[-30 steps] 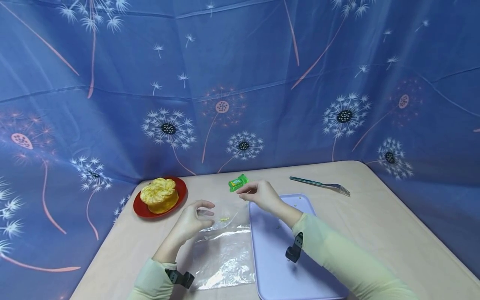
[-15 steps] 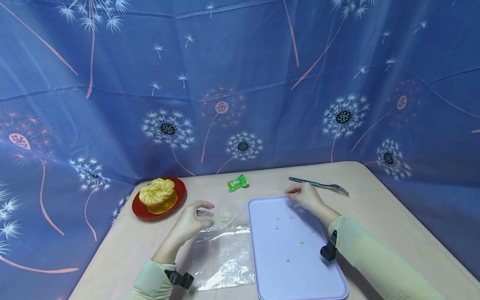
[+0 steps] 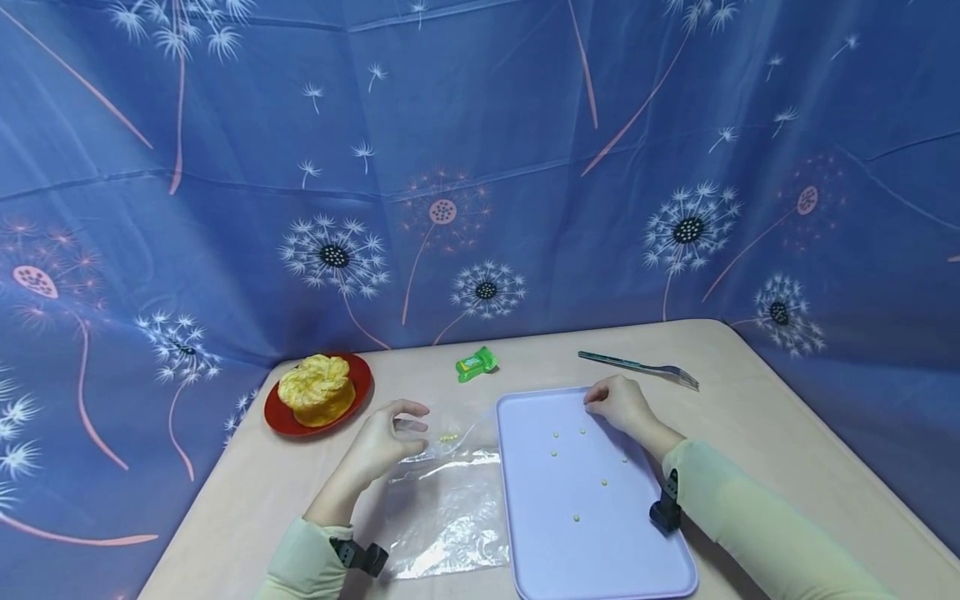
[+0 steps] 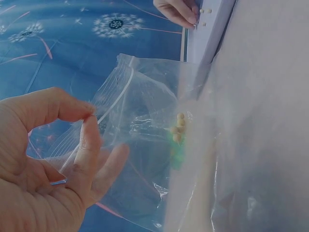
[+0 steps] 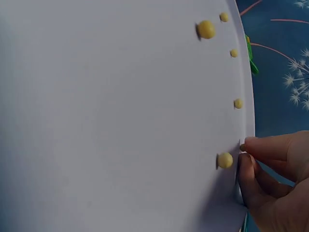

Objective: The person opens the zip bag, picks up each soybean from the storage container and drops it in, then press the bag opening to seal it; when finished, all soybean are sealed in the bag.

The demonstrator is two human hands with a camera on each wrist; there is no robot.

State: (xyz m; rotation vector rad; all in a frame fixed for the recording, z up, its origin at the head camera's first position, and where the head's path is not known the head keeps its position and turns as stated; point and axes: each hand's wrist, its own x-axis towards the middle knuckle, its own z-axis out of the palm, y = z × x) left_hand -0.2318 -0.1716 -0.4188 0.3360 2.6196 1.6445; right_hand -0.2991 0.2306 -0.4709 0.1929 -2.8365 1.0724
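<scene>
While left fingers (image 4: 90, 140) pinch the bag (image 4: 149, 87), right fingers (image 5: 266, 146) have lowered, pinching a pellet (image 5: 243, 147).

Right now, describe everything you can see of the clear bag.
The clear bag looks like thin, shiny, wrinkled plastic, with a pale zip strip near one end. The left hand pinches that end, raising it; the rest lies on the table beside the lilac tray. Several yellow balls show inside.
</scene>
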